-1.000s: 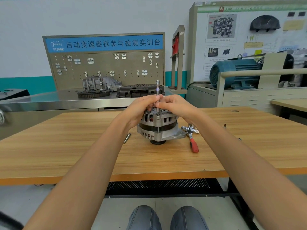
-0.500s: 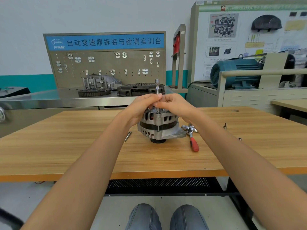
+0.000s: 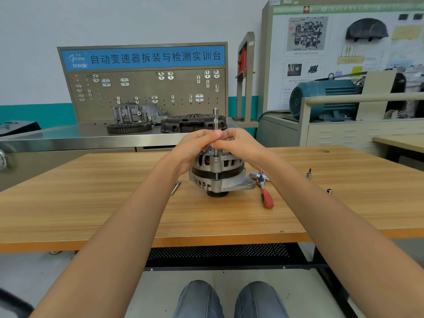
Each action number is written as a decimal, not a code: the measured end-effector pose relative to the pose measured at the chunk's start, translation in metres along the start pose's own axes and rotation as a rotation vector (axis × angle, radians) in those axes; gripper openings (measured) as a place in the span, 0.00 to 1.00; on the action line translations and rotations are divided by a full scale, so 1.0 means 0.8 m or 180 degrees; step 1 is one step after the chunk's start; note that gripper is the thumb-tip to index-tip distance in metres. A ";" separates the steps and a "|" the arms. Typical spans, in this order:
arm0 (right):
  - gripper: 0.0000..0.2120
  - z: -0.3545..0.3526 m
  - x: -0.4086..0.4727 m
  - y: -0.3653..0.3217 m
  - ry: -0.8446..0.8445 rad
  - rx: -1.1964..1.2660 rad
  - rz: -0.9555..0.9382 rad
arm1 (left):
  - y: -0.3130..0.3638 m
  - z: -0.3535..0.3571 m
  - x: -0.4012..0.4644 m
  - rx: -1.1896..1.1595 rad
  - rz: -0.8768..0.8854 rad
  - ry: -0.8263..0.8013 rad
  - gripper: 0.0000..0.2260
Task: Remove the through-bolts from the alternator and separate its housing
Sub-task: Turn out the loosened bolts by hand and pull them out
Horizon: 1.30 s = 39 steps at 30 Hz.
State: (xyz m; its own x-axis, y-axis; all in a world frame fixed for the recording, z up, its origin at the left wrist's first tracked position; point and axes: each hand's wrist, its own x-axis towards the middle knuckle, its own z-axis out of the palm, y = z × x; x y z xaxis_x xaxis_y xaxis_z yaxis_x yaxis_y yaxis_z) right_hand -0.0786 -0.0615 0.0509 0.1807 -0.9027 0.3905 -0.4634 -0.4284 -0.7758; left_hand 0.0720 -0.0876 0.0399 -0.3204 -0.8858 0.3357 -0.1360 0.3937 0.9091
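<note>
Workshop walls in white and teal back a steel bench that carries a tan pegboard panel [image 3: 146,82] with a blue banner of Chinese characters, a gearbox casting [image 3: 137,114], a toothed ring gear [image 3: 129,128] and a dark clutch cover [image 3: 192,125]. Right of the panel stands a display board [image 3: 339,47] with diagrams, and in front of it a blue-green electric motor [image 3: 325,98] behind a beige rail.

Nearer the camera, a wood-grain desk [image 3: 91,203] spans the view. The alternator [image 3: 218,173] sits at the middle of the desk, pulley end down, its silver housing ribbed with slots. Both forearms reach in from below and meet over the alternator's top. Just right of the alternator lies a red-handled ratchet [image 3: 265,191], its head close to the alternator's mounting lug. Farther right of the alternator, a small bit [image 3: 309,173] stands upright and a small socket [image 3: 329,191] sits near it. Left of the alternator, a slim metal rod [image 3: 175,188] shows beyond the left forearm, partly hidden by it.

A chrome extension bar [image 3: 215,119] rises upright from the alternator's near top edge. The left hand [image 3: 195,148] and right hand [image 3: 238,143] have their fingers curled against the bar's lower part from either side, pinching it just above the housing. Whatever the bar seats on is hidden by the fingers. Two denim-clad knees [image 3: 229,299] show below the desk edge.
</note>
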 end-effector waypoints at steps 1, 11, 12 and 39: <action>0.16 0.001 0.000 0.000 0.0010 0.0020 0.0010 | 0.000 0.000 0.000 0.0019 0.0005 -0.0004 0.07; 0.07 -0.010 -0.004 0.002 -0.0153 0.0035 -0.0029 | 0.002 0.000 -0.004 0.0159 0.0120 -0.0117 0.09; 0.04 -0.011 -0.003 0.003 -0.0196 0.0014 -0.0020 | 0.000 -0.001 -0.005 0.0138 0.0149 -0.0103 0.10; 0.03 -0.010 0.001 0.005 -0.0187 0.0119 -0.0086 | -0.002 0.002 -0.002 -0.0040 0.0193 -0.0055 0.10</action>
State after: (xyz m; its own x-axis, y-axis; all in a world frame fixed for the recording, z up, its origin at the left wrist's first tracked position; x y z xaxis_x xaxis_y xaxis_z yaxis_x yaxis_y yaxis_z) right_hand -0.0872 -0.0634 0.0515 0.2439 -0.8911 0.3827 -0.4251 -0.4529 -0.7837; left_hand 0.0712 -0.0860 0.0375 -0.3438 -0.8561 0.3860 -0.1041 0.4432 0.8904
